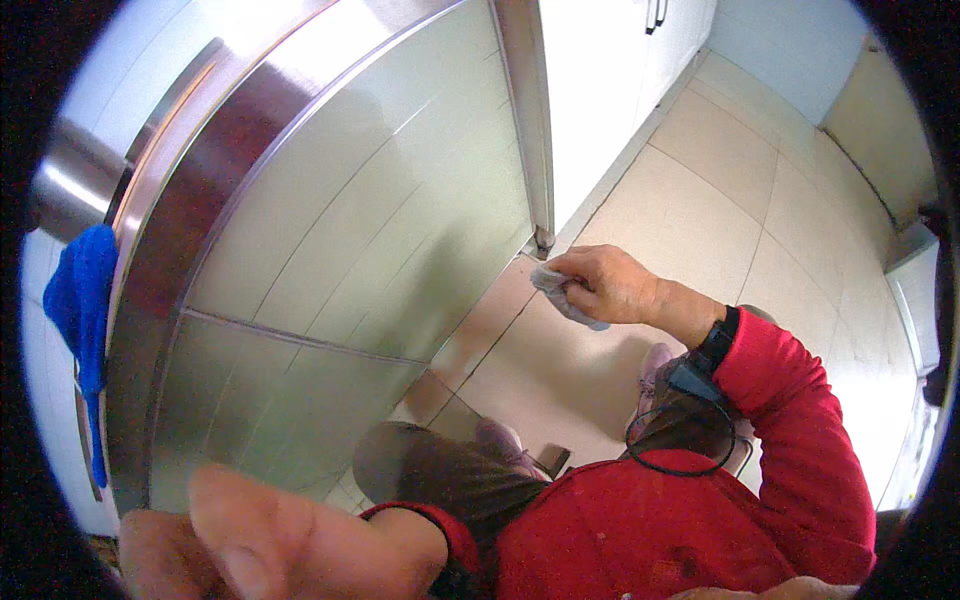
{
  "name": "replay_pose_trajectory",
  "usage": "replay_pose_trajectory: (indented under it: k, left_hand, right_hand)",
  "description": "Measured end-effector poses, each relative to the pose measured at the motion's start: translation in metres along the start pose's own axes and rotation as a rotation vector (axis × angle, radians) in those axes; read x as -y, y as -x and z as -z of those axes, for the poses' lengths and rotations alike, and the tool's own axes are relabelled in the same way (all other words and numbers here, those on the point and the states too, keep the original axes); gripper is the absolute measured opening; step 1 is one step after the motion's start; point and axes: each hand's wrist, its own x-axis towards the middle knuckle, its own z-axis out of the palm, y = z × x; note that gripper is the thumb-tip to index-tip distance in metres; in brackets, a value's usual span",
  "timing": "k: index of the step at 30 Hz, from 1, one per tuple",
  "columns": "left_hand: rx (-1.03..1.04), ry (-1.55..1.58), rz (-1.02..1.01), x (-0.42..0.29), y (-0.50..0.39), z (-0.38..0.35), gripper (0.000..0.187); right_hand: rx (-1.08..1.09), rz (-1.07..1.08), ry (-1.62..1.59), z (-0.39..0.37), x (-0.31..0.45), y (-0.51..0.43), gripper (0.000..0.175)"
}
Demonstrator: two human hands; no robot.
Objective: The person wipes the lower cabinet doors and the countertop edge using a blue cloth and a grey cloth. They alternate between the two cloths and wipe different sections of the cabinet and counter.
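Note:
My right hand [611, 285] is shut on a crumpled pale grey cloth [555, 289], held low in front of me near the bottom corner of a large framed panel [360, 202]. The panel is shiny, with tile lines showing in or through it. A metal frame post [529, 120] runs down to a small dark fitting [544, 238] just beyond the cloth. My left hand [262, 536] is at the lower left, close to the camera and blurred. Its thumb shows and its fingers are partly cut off, so whether it holds anything is hidden.
A blue cloth [86, 300] hangs over the panel's edge rail at the left. White cabinet doors [615, 82] with dark handles stand beyond the post. Beige floor tiles [697, 202] extend to the right. My shoes [652, 367] are below me, and a black cable loop [679, 472] lies against my clothing.

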Motion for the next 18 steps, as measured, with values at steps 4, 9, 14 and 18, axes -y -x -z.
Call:
replay_pose_trajectory:
  k: [4,9,14,18]
  left_hand:
    - [0.000,-0.065,0.048,0.012,0.009,-0.013,0.039]
    - [0.025,-0.095,0.071,0.030,0.023,-0.028,0.029]
    - [0.049,-0.199,0.067,0.042,0.026,-0.037,0.020]
    - [0.015,-0.498,0.110,0.038,0.023,-0.023,0.014]
  right_hand:
    - [-0.028,-0.058,0.026,0.007,0.002,0.001,0.035]
    - [-0.011,-0.127,-0.052,0.009,0.003,-0.001,0.033]
    - [0.053,-0.171,-0.053,0.010,0.003,-0.006,0.031]
    - [-0.011,-0.082,-0.027,0.010,0.000,-0.007,0.031]
